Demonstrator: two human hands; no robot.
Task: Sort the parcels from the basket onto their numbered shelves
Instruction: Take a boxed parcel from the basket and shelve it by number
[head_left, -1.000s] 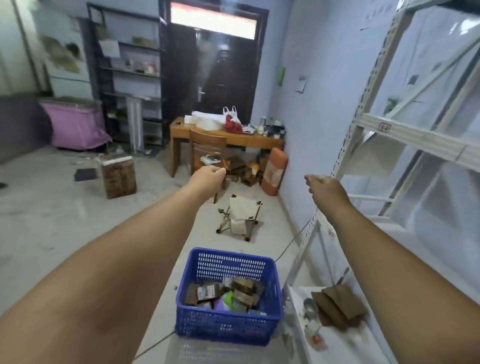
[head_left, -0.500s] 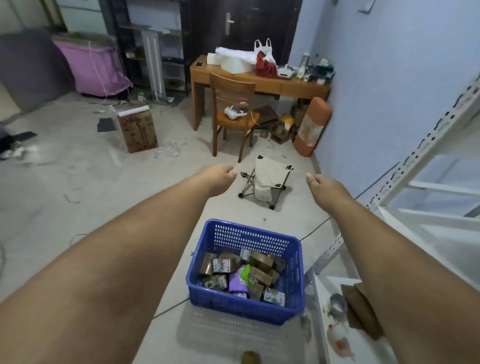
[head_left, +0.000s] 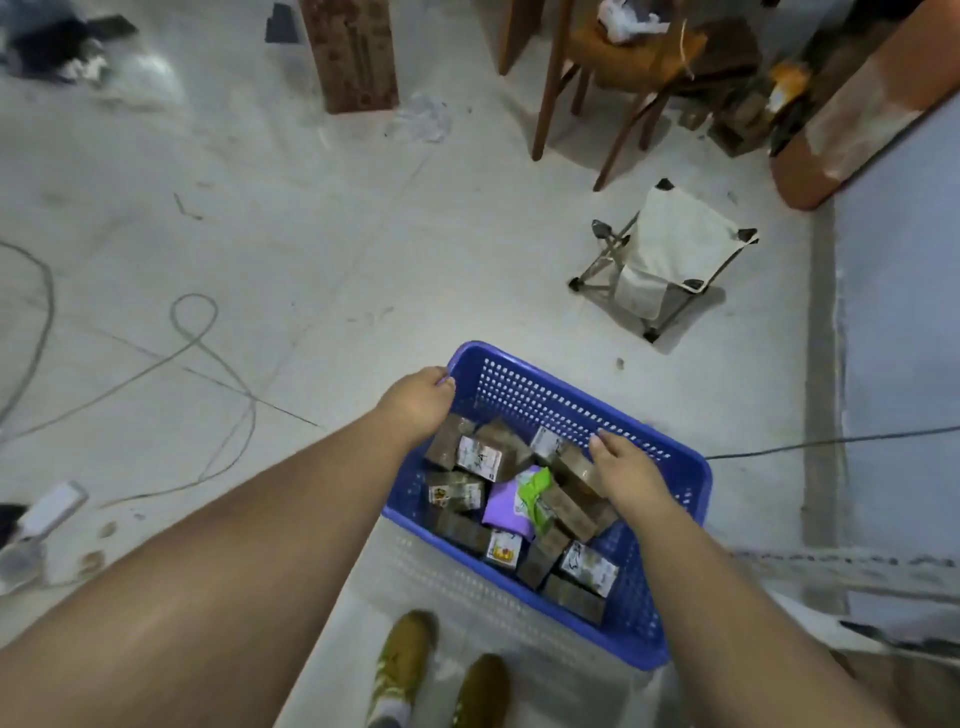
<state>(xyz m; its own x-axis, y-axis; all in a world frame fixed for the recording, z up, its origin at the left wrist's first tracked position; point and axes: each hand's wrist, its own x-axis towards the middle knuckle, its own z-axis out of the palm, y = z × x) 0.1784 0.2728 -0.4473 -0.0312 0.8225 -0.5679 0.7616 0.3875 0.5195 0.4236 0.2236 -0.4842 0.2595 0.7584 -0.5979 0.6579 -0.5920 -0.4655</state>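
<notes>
On the floor in front of my feet stands a blue plastic basket (head_left: 545, 384). It holds several small brown parcels, some with white labels (head_left: 480, 457), plus a purple packet (head_left: 501, 504) and a green one (head_left: 535, 488). My left hand (head_left: 418, 402) hangs over the basket's far left corner with its fingers curled down out of sight, just above a brown parcel (head_left: 449, 441). My right hand (head_left: 623, 470) lies with fingers spread on top of a brown parcel (head_left: 574, 470) at the basket's right side. A perforated shelf rail (head_left: 831, 564) shows at the lower right.
A folding camp stool (head_left: 670, 254) stands beyond the basket to the right, and a wooden chair (head_left: 623, 57) farther back. A cardboard box (head_left: 353, 52) stands at the top. Loose cables (head_left: 197, 332) loop over the floor on the left. An orange cushion (head_left: 852, 119) leans on the wall.
My view has tipped down from the room to the basket. Both hands have dropped from mid-air into the basket, the right one onto a brown parcel.
</notes>
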